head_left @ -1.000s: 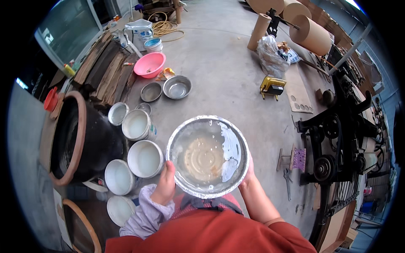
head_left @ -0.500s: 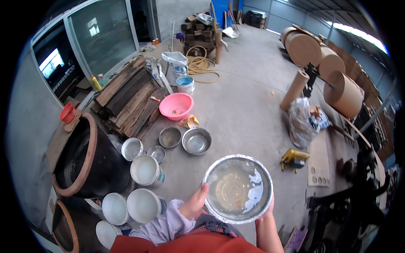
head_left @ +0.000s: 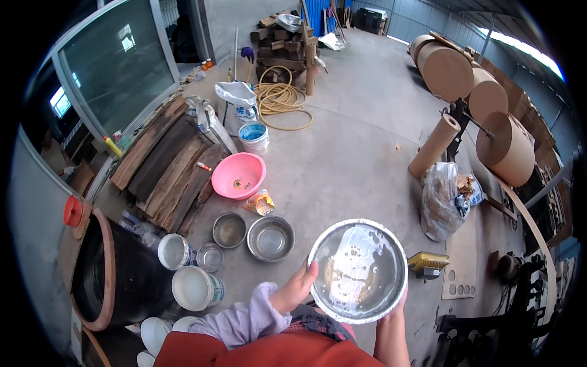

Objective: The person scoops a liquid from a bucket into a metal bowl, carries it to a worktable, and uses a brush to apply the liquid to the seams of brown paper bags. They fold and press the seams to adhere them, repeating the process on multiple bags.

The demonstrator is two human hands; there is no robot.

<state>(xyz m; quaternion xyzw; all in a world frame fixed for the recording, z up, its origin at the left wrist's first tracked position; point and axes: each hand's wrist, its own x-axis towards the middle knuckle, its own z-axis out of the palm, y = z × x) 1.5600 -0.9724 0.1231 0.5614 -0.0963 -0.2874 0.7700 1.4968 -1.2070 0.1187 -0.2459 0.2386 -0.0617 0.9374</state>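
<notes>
Both my hands hold a round metal basin [head_left: 361,306] in front of my body. Inside it is shallow liquid with pale specks and a bright reflection. My left hand [head_left: 298,286] grips the left rim, thumb over the edge and fingers underneath. My right hand [head_left: 397,307] holds the lower right side, mostly hidden by the basin. On the floor beyond my left hand stand a metal bowl [head_left: 271,239] and a darker one [head_left: 230,230]. A small metal bowl [head_left: 210,258] sits beside white buckets [head_left: 197,288].
A pink basin [head_left: 239,176] and a blue-topped bucket [head_left: 254,137] stand by stacked timber [head_left: 160,165]. A big black vat [head_left: 125,269] is at left. At right are a filled plastic bag [head_left: 438,208], a yellow lamp-like device [head_left: 428,262] and large paper rolls [head_left: 448,70]. A hose [head_left: 281,101] lies coiled farther off.
The basin has shifted slightly right in the view, still in both hands. The reflection in its liquid has spread across the middle. The view has turned, and floor items appear lower and farther left.
</notes>
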